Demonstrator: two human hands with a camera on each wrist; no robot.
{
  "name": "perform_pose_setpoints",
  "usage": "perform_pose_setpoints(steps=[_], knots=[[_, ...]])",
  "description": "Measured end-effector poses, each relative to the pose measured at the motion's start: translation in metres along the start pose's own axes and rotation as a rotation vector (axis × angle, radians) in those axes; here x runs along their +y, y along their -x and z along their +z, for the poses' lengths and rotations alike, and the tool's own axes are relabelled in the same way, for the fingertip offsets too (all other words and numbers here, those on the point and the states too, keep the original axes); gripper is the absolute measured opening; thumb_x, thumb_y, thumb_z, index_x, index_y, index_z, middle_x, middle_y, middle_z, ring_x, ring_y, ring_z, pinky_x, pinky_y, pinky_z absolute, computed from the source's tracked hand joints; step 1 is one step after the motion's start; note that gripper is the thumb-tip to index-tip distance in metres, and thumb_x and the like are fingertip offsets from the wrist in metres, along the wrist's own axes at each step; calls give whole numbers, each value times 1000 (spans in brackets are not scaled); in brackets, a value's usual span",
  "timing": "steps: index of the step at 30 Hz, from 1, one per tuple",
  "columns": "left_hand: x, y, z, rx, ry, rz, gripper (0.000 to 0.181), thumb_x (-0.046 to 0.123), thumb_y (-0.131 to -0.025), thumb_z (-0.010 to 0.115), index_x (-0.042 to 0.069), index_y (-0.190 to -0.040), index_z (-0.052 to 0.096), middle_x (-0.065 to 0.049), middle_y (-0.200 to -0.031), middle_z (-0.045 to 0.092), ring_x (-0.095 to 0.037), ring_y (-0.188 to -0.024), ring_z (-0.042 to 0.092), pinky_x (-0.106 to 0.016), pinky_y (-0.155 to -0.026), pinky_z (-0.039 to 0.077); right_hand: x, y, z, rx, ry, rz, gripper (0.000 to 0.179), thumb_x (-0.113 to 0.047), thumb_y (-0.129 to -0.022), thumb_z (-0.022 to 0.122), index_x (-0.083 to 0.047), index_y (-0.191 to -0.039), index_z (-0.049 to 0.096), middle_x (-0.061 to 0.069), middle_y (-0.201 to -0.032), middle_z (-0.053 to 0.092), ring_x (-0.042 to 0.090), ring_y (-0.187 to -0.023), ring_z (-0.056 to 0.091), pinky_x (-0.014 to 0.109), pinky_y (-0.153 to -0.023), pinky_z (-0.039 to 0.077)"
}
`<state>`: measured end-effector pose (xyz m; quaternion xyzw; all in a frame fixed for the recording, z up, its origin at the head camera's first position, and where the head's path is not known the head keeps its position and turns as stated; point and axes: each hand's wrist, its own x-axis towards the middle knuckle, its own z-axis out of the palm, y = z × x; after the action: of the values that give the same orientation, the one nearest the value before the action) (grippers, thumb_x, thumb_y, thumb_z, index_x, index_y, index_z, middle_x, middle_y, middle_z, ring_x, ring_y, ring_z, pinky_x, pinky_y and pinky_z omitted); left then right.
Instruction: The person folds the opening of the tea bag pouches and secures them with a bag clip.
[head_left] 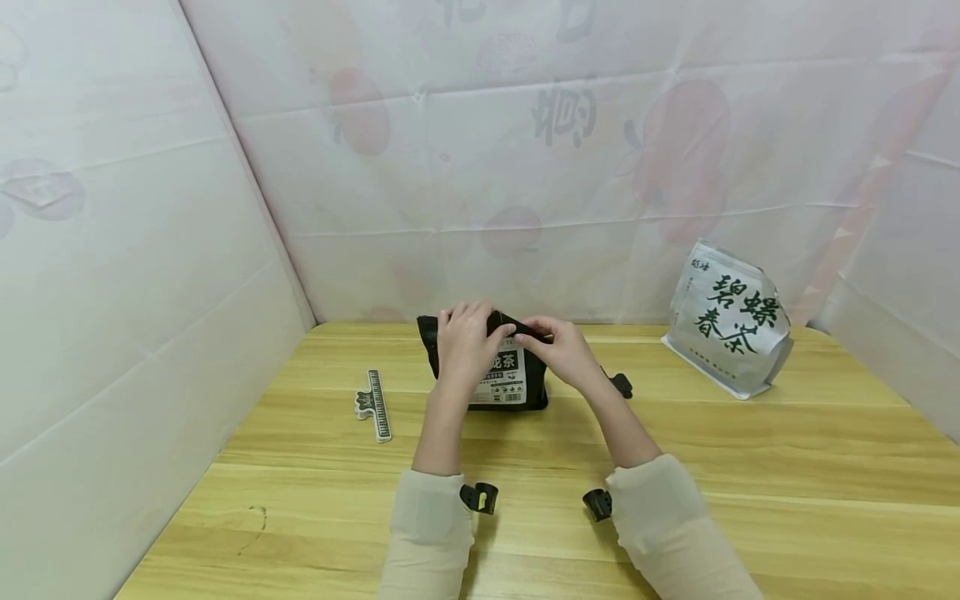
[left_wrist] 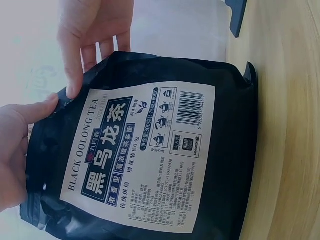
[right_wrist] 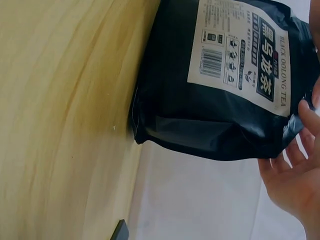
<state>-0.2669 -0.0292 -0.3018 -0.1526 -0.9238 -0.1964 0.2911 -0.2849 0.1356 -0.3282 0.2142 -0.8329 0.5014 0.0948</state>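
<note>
A black tea bag [head_left: 536, 387] stands on the table; its pale label [left_wrist: 140, 155] reads "BLACK OOLONG TEA". My left hand [head_left: 463, 346] grips its top edge toward the left, thumb on the front and fingers behind. Farther right along the same edge, my right hand [head_left: 561, 348] pinches the bag between thumb and fingers. The right wrist view shows the right fingers wrapped behind the top corner of the bag [right_wrist: 185, 115]. Part of the label is covered by the left hand in the head view.
To the left lies a white clip [head_left: 381, 406] with a piano-key pattern. A small dark object [head_left: 621, 384] sits just past the right forearm. At the back right stands a white tea bag [head_left: 731, 321] with green characters. A patterned cloth [head_left: 465, 192] hangs behind the wooden table [head_left: 300, 500].
</note>
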Motion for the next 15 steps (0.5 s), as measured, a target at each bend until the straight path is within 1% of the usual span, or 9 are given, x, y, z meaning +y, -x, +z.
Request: perform_pose_setpoints(steps=[3,6,8,11,15], knots=[[1,0,0,-1,-7,17,30,40,-85,64,15,-102,65,-1,-105,62,-20,-102,50,-38,-89,31,1,-1,2,34,25,-6,24,-24,-88,64,-7,-105,66,6,-98,66,22,-89,59,39,-75,48],[2,1,0,15,0,47,27,39,-85,64,18,-102,65,2,-104,62,-19,-105,49,-38,-94,28,2,-1,2,40,32,-17,24,-22,-89,63,-6,-106,66,8,-99,66,23,-91,59,41,-78,47],[3,1,1,44,11,68,22,36,-86,64,19,-100,66,3,-102,62,-18,-104,49,-38,-96,27,1,-1,2,41,36,-17,24,-21,-88,63,-5,-106,65,8,-99,66,23,-92,59,41,-79,47],[3,1,3,101,27,88,15,31,-87,64,19,-95,66,5,-97,63,-18,-100,50,-38,-94,29,1,-1,2,37,36,-7,25,-23,-88,64,-5,-106,65,9,-98,66,24,-91,59,41,-76,49],[3,0,6,150,51,85,11,27,-85,66,18,-91,67,4,-92,64,-18,-96,51,-37,-89,32,1,-1,2,34,39,1,26,-24,-88,64,-6,-106,65,8,-98,66,24,-91,59,40,-74,49]])
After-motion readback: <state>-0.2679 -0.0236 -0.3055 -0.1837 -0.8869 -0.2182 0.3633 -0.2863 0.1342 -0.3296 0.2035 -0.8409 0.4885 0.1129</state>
